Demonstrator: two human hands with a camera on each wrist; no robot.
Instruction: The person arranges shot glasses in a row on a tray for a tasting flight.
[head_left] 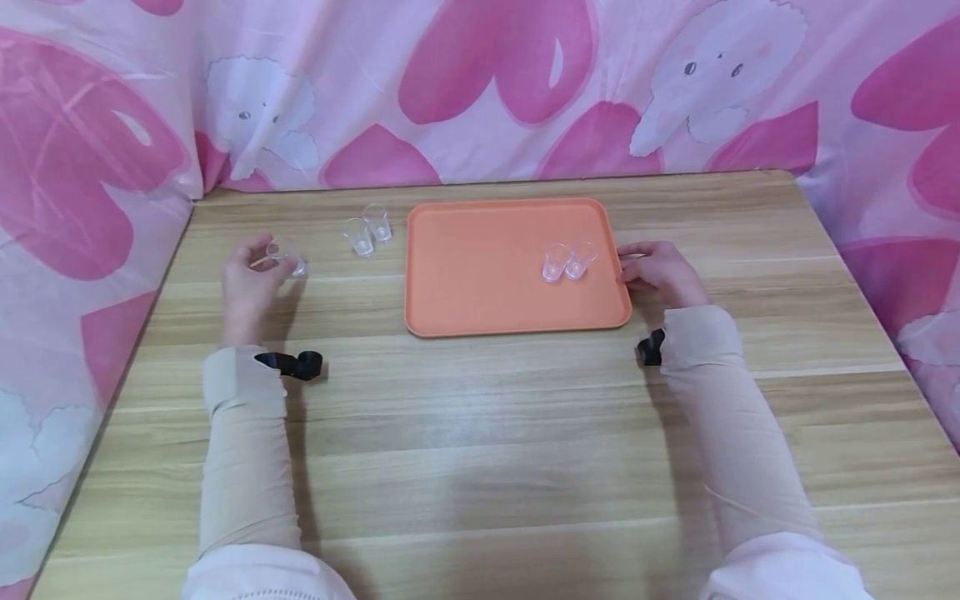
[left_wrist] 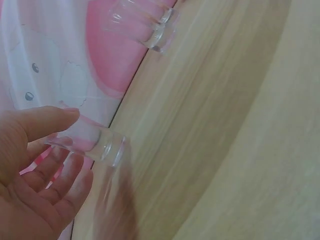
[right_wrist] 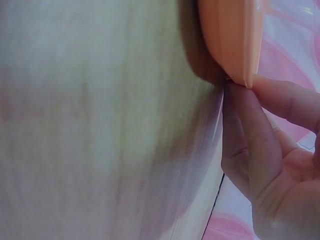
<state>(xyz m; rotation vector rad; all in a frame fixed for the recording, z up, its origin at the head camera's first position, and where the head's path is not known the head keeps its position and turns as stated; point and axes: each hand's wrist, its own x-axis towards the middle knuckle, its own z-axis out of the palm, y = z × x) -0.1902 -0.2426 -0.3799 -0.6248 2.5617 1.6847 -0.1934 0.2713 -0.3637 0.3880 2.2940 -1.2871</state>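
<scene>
My left hand (head_left: 251, 279) is at the far left of the table, with its thumb and fingers around the rim end of a small clear cup (left_wrist: 107, 147). That cup stands upright, its thick base down at the tabletop. My right hand (head_left: 663, 271) pinches the right edge of an orange tray (head_left: 480, 292), the thumb on the rim and fingers beneath, as the right wrist view (right_wrist: 270, 150) shows. Two clear cups, a left one (head_left: 554, 265) and a right one (head_left: 580, 262), stand side by side on the tray's right half.
Between my left hand and the tray, two more clear cups (head_left: 360, 240) (head_left: 378, 223) stand close together on the wooden table (head_left: 480, 442). A pink patterned curtain (head_left: 360, 92) hangs along the table's back and sides. Each wrist wears a small black camera (head_left: 300, 365).
</scene>
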